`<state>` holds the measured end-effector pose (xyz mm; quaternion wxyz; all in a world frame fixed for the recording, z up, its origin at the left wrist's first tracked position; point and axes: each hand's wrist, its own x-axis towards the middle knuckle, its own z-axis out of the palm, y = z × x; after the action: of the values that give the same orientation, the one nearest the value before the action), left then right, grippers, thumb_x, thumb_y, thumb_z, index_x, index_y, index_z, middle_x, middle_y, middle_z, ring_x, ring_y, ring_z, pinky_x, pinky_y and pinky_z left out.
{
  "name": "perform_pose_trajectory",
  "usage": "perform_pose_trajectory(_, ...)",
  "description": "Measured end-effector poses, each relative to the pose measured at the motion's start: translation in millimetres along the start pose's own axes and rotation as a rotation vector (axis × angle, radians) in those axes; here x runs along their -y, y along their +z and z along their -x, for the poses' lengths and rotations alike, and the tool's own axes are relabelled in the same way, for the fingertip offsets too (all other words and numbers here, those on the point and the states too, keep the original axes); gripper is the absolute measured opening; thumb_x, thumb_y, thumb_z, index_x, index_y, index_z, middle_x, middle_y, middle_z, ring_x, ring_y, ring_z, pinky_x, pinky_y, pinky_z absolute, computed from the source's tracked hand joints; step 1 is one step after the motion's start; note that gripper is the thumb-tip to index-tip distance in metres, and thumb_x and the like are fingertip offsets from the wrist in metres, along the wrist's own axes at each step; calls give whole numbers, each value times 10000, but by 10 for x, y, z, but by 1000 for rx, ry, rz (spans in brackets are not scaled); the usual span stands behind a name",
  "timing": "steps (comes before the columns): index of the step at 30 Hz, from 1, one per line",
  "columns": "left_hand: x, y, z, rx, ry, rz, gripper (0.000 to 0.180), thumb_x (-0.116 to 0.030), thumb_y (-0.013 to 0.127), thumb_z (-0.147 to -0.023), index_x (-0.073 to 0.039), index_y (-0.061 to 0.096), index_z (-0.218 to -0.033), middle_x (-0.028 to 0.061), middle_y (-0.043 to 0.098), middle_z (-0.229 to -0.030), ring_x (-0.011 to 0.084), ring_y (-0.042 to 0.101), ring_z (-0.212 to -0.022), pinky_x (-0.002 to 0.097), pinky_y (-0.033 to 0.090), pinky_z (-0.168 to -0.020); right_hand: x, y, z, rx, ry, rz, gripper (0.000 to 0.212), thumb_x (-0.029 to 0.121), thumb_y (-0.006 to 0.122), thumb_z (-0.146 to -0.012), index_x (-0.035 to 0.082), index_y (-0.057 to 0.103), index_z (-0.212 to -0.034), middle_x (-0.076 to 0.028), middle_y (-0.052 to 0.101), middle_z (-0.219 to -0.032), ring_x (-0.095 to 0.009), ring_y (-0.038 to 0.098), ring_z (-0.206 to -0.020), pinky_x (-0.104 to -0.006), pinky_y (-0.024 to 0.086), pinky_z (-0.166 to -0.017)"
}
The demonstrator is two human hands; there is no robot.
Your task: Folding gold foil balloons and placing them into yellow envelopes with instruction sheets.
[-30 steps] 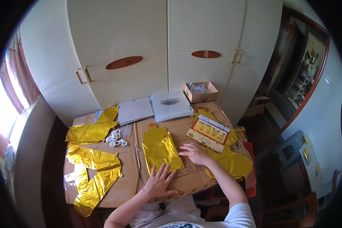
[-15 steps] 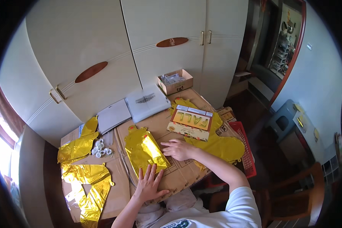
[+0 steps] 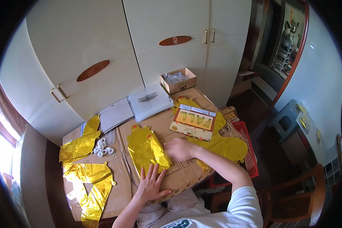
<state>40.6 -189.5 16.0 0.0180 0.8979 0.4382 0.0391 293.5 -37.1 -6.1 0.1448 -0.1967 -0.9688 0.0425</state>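
A folded gold foil balloon (image 3: 145, 146) lies flat on the cardboard-covered table in front of me. My left hand (image 3: 152, 185) is spread over its near edge, with the fingertips pressing on the foil. At the foil's right edge is my right hand (image 3: 179, 149), its fingers bent and smeared by motion, so their grip does not show. Right of the folded foil, a printed card (image 3: 192, 122) with gold letters rests on more flat gold foil balloons (image 3: 226, 144).
Gold foil letter balloons (image 3: 98, 193) lie at the left, beside a cluster of white ribbon rolls (image 3: 102, 147). Along the back are grey sheets (image 3: 116, 114), a stack of clear bags (image 3: 150, 102) and a small carton (image 3: 178, 80). A red basket (image 3: 250, 155) stands at the right.
My right hand's fingers have drawn in from a stretched pose to a bent one at the foil's right edge. My left hand stays on the foil. The whole view has shifted slightly.
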Motion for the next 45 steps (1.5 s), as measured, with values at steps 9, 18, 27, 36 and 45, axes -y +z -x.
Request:
perform_pose_trajectory(9,2,-5,-8,3,2,-17,955,-798,458,-793,-135,401,-1478,251,332,-1507,431,290,-1408,692,192,-1080,24,14,1,-26,10,-30,335,177,543,-883,99,680,-1179,-39,633,-1294,-229,467,-1345,-479,338,-1115)
perform_pose_trajectory(18,3,6,-8,25,-13,-23,956,-794,462,-794,-138,389,-1485,242,320,-1519,421,277,-1419,693,182,-1085,16,-12,-61,0,8,39,346,213,546,-890,90,682,-1184,-31,633,-1299,-223,455,-1354,-473,327,-1121)
perform_pose_trajectory(27,3,9,-13,35,-6,-36,967,-799,460,-791,-137,377,-1492,244,311,-1525,422,271,-1423,695,181,-1085,6,17,-93,-5,20,24,367,228,519,-912,99,659,-1226,-32,613,-1325,-223,420,-1377,-454,312,-1131)
perform_pose_trajectory(36,3,2,-14,47,-14,-15,975,-807,451,-789,-141,368,-1498,246,303,-1528,428,264,-1424,691,177,-1089,-7,50,-113,38,62,51,371,253,486,-945,90,654,-1232,-51,605,-1335,-222,425,-1373,-450,310,-1129)
perform_pose_trajectory(45,-3,6,-5,36,-17,1,965,-801,453,-794,-141,374,-1493,245,300,-1530,422,261,-1428,689,171,-1094,-41,46,-63,-57,70,4,352,257,507,-936,69,689,-1170,-44,639,-1289,-216,454,-1351,-445,321,-1124)
